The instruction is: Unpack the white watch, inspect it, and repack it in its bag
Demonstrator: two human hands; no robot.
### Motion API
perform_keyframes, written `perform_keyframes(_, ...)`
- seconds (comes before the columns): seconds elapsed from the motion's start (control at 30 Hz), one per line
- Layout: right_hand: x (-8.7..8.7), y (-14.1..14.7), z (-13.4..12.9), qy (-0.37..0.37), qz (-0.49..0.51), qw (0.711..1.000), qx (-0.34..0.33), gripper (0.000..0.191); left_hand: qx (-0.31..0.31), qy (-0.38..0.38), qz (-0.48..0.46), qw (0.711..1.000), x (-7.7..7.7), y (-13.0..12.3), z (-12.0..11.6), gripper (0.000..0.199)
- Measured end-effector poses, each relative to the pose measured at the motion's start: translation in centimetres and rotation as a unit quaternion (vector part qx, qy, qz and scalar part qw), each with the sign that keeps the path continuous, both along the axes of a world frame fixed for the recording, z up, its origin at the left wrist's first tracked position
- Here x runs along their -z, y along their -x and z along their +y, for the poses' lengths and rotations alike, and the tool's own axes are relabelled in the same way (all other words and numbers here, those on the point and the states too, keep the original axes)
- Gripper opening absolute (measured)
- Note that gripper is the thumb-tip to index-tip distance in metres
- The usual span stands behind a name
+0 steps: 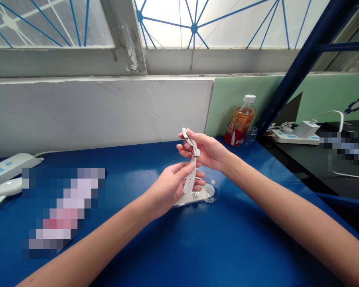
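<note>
A white strap point(190, 182) with a row of small holes and a buckle hangs upright between my hands. My left hand point(166, 189) is closed on its lower, holed length, thumb on top. Higher up, my right hand point(212, 150) grips the strap around the buckle and its looped upper end. Just beneath my left hand, a flat, pale thing with a clear, shiny edge point(194, 197) lies on the table. A round whitish piece point(209, 190) and a bead chain point(208, 200) are at its right end. My left hand hides part of it.
The blue table point(179, 247) reaches the wall. A drink bottle point(241, 121) stands at the back right beside a blue metal post point(299, 63). At left are a power strip point(10, 169), a white plug-like device point(8, 187) and a blurred-out object point(67, 207). Another power strip point(296, 136) sits at right.
</note>
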State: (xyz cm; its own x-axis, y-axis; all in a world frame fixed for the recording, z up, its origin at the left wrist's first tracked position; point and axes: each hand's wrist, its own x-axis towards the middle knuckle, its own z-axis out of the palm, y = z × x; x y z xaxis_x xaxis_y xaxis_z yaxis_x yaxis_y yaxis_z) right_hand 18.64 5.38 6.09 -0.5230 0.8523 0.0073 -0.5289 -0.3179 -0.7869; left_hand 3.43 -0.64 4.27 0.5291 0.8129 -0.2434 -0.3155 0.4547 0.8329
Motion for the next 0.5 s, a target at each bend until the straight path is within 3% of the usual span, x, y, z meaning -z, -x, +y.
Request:
perform_keyframes(0.1, 0.02, 0.37, -0.03, -0.016, -0.019, 0.998, 0.059, 0.019, 0.007, -0.019, -0.001, 1.000, 0.11, 0.01, -0.06, 0.025)
perform_keyframes(0.17, 0.10, 0.51, -0.07, -0.024, -0.017, 0.998, 0.062, 0.020, 0.011, -0.021, 0.007, 1.000, 0.00, -0.07, -0.17, 0.024)
perform_keyframes(0.5, 0.32, 0.24, -0.37, -0.094, 0.016, 0.984, -0.149, 0.027, 0.067, -0.032, 0.021, 0.997, -0.27, -0.10, -0.24, 0.026)
